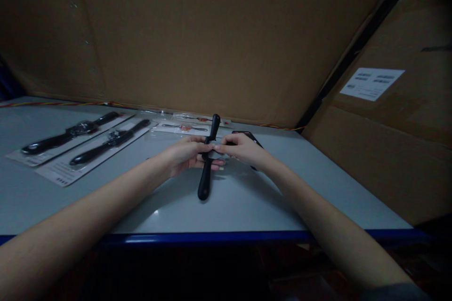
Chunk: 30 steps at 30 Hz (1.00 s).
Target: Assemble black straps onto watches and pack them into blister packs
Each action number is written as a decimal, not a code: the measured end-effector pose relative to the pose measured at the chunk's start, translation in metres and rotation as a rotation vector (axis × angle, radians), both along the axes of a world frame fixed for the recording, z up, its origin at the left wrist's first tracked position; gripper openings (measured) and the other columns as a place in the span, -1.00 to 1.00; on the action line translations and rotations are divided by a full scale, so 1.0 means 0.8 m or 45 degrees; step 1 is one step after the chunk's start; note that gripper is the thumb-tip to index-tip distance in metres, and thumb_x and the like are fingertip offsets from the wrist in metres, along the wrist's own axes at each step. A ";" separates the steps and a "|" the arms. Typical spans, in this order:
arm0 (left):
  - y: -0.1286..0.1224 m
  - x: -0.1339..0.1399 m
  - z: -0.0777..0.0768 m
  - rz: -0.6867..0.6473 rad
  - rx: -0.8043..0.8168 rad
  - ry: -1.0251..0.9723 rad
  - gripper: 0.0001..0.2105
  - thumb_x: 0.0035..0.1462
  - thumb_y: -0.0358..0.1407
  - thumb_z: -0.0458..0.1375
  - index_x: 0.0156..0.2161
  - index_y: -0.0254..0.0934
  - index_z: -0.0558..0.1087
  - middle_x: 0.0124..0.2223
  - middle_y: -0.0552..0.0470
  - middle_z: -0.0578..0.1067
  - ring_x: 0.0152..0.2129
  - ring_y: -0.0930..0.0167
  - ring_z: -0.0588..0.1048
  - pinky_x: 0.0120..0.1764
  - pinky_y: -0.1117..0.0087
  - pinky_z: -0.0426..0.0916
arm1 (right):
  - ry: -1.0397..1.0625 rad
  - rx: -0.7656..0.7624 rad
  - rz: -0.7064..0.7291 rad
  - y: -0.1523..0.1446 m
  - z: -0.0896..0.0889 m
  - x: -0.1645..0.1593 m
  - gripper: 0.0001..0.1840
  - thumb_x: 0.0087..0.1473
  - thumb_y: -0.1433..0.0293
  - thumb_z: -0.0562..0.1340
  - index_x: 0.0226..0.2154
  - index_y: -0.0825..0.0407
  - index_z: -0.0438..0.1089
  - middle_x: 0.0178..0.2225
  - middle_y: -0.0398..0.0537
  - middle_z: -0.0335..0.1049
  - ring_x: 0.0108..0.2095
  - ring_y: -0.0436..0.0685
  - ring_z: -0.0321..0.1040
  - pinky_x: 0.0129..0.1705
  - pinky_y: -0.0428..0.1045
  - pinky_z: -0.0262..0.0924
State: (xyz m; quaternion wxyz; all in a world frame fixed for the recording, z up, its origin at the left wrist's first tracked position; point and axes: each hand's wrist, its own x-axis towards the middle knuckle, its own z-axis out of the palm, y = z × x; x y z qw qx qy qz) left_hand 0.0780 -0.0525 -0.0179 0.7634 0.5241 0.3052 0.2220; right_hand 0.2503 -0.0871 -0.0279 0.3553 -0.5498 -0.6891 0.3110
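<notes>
A black two-handled spokeshave (205, 183) is held above the table, its handles pointing toward and away from me. My left hand (189, 154) grips its middle from the left, with some fingers passing underneath. From the right, my right hand (242, 148) pinches a flat greyish piece (213, 154), seemingly the blade, at the tool's middle. My fingers partly cover that area, so whether the piece is fixed or loose I cannot tell. Just behind my right hand lies a dark flat item (249, 135), partly hidden.
Two carded packs with black spokeshaves, a rear pack (79, 132) and a front pack (111, 143), lie on the table (169, 211) at left. Flatter clear packs (183, 128) lie at the back. Cardboard walls (197, 37) stand behind and right; a red-yellow wire (52, 103) runs along the back.
</notes>
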 end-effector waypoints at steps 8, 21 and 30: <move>0.009 -0.003 -0.005 0.094 -0.066 -0.033 -0.77 0.15 -0.56 -0.03 -0.09 -0.56 0.33 -0.19 -0.36 0.52 -0.34 0.26 0.57 -0.26 0.32 0.49 | 0.332 -0.158 -0.117 0.003 0.009 0.003 -0.85 -0.02 0.42 0.12 -0.46 0.10 0.39 -0.55 -0.14 0.33 -0.58 -0.08 0.20 -0.58 -0.13 0.00; 0.002 -0.003 -0.003 0.157 -0.052 -0.016 -0.82 0.06 -0.61 0.07 -0.19 -0.50 0.35 -0.20 -0.32 0.53 -0.38 0.24 0.57 -0.30 0.31 0.52 | 0.706 0.043 -0.208 -0.007 0.016 0.002 -0.61 -0.30 0.38 0.39 -0.40 0.02 0.21 -0.48 -0.20 0.41 -0.48 0.04 0.45 -0.38 -0.04 0.35; 0.001 -0.003 0.000 0.198 -0.093 -0.035 -0.80 0.06 -0.61 0.01 -0.16 -0.56 0.34 -0.21 -0.33 0.51 -0.40 0.26 0.57 -0.25 0.22 0.49 | 0.401 0.125 -0.283 -0.011 0.026 0.000 -0.67 -0.22 0.34 0.34 -0.31 0.09 0.40 -0.47 -0.13 0.40 -0.52 -0.05 0.28 -0.53 -0.11 0.14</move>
